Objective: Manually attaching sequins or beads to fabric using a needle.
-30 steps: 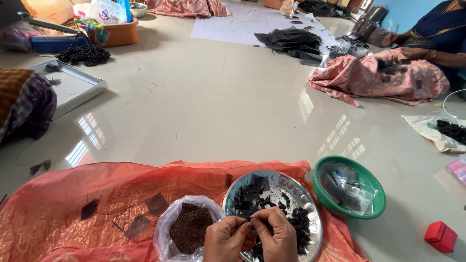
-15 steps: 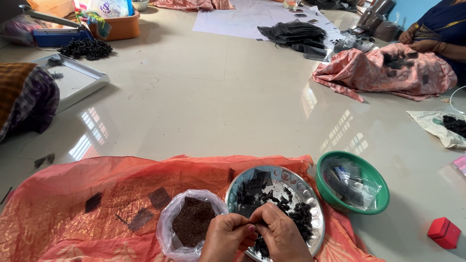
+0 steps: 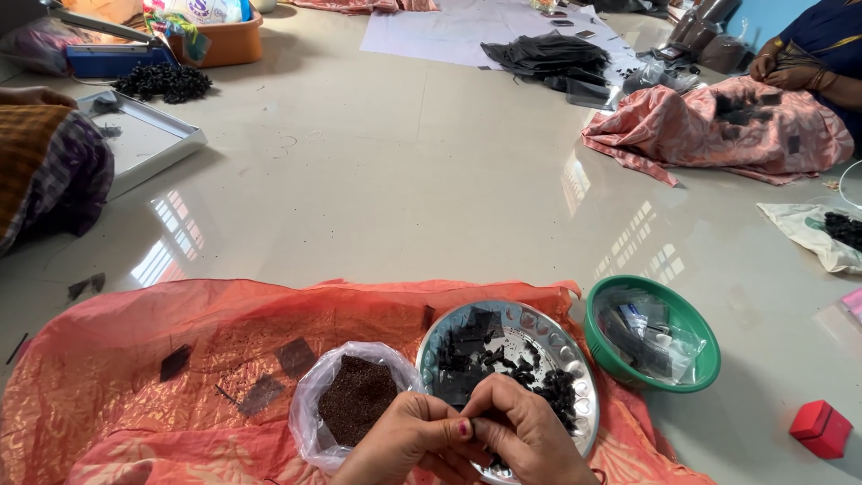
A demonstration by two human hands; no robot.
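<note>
Pinching together, the left hand [image 3: 409,440] and right hand [image 3: 530,440] are kept closed on a small black piece [image 3: 476,420], as before. It is held just above the steel plate [image 3: 575,355]; nothing has been dropped.

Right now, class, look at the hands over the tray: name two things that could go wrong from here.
The open clear bag of dark granules sits right beside the left hand; a nudge might spill it onto the orange cloth. The small black pieces in the steel tray lie near its rim, so the right hand could knock some out.
</note>
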